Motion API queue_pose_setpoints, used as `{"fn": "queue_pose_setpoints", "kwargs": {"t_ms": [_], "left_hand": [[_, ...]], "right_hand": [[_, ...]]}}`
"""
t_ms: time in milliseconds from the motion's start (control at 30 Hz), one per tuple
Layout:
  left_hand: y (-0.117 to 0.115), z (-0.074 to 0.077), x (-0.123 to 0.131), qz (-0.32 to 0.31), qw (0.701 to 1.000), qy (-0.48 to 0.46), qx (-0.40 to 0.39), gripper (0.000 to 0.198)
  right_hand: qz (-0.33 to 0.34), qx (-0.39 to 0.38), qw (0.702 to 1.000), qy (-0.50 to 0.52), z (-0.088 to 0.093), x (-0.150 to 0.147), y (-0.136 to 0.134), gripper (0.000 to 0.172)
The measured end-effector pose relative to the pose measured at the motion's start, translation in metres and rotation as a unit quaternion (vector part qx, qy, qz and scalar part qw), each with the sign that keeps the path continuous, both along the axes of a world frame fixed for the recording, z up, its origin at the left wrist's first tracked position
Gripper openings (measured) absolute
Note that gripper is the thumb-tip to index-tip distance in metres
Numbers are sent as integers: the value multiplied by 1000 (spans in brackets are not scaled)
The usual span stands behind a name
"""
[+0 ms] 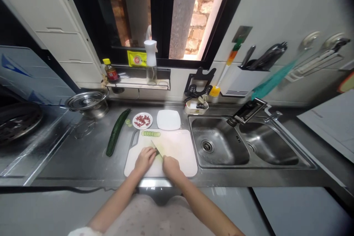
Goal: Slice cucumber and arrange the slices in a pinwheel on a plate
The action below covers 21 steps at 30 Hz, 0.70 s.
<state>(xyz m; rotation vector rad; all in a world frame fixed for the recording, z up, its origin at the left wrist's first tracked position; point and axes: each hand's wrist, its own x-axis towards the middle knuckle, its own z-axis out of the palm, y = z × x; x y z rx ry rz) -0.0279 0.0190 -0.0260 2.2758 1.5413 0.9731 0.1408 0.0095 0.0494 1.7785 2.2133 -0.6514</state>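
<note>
A white cutting board (pixel 177 147) lies on the steel counter in front of me. My right hand (pixel 170 165) is closed round the handle of a knife (pixel 156 148) whose blade slants up and left across the board. My left hand (pixel 145 158) has its fingers curled down on a piece of cucumber beside the blade; the piece is mostly hidden under the fingers. A row of cucumber slices (pixel 151 133) sits along the board's far edge. A whole cucumber (pixel 117 131) lies on the counter left of the board.
Behind the board stand a small plate of red chopped bits (pixel 142 120) and a bare white plate (pixel 168 119). A double sink (pixel 243 143) with a faucet (pixel 246 111) is to the right. A lidded pot (pixel 87 102) and stove sit left. A bottle shelf and knife rack line the wall.
</note>
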Motion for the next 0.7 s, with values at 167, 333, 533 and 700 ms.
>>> {"fn": "queue_pose_setpoints", "kwargs": {"t_ms": [167, 333, 533, 700], "left_hand": [[1, -5, -1, 0, 1000, -3, 0, 23], [1, -7, -1, -5, 1000, -8, -4, 23], [0, -6, 0, 2, 1000, -13, 3, 23], [0, -7, -1, 2, 1000, -2, 11, 23]], "right_hand": [[-5, -14, 1000, -17, 2, 16, -20, 32], [-5, -14, 999, -33, 3, 21, -29, 31], [-2, -18, 1000, -24, 6, 12, -19, 30], [-3, -17, 1000, -10, 7, -1, -2, 31]]}}
